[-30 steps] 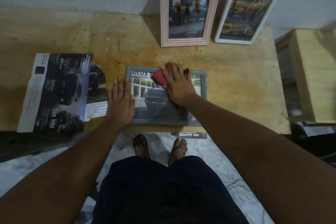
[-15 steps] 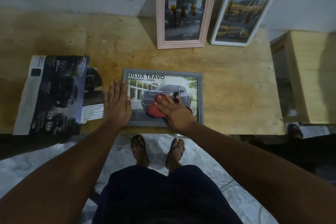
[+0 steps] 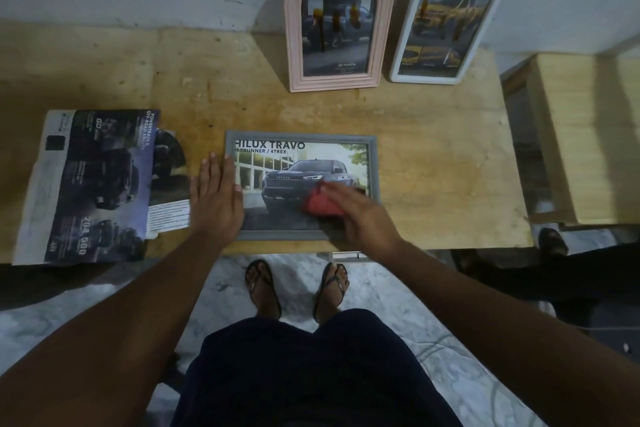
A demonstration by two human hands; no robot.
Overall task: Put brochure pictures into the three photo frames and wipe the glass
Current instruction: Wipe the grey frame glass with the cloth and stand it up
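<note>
Grey frame: the grey rectangular photo frame (image 3: 301, 136) lay flat at the near edge of the worn wooden table (image 3: 433, 166), a truck picture inside.
Left hand (image 3: 216, 199): flat, fingers straight, pressing the frame's left edge.
Right hand (image 3: 363, 218): blurred, fingers stretched over a red cloth (image 3: 318, 206) on the glass.
Other frames: a pink arched frame (image 3: 332, 84) and a white rectangular frame (image 3: 426, 80) leaned against the wall.
Brochure: the dark printed brochure (image 3: 93, 184) lay left.

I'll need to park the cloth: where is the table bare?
Bare table right of the grey frame, to the edge; a band between it and the pink frame and white frame; wood behind the brochure. Crowded: the left hand fills the gap between brochure and grey frame.
</note>
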